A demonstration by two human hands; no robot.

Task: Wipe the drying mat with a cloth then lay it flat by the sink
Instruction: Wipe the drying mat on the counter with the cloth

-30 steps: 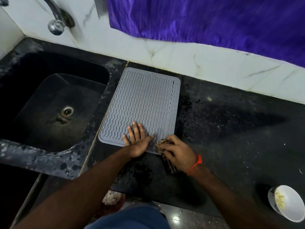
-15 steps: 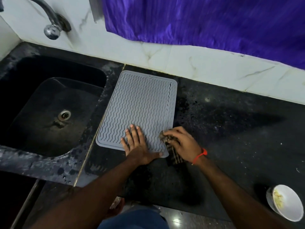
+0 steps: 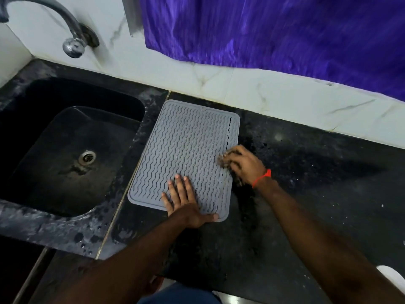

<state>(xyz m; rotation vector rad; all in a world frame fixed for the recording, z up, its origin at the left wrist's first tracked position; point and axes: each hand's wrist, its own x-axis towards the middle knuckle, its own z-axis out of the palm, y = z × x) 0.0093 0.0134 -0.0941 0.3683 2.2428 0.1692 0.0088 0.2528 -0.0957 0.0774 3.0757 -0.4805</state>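
Observation:
A grey ribbed drying mat [image 3: 186, 150] lies flat on the black counter, just right of the sink [image 3: 65, 150]. My left hand [image 3: 186, 202] presses flat on the mat's near edge, fingers spread. My right hand [image 3: 243, 165] is closed on a dark bunched cloth [image 3: 225, 161] at the mat's right edge, about halfway up. Most of the cloth is hidden under the hand; a dark strip of it shows below the wrist.
A black stone counter [image 3: 306, 194] stretches to the right. A metal tap [image 3: 70, 38] sticks out of the white marble wall above the sink. A purple curtain [image 3: 274, 29] hangs at the back. A white bowl [image 3: 392, 277] sits at the near right edge.
My right hand has slid the cloth from the mat's near right corner up along its right edge. My left hand has stayed pressed on the near edge.

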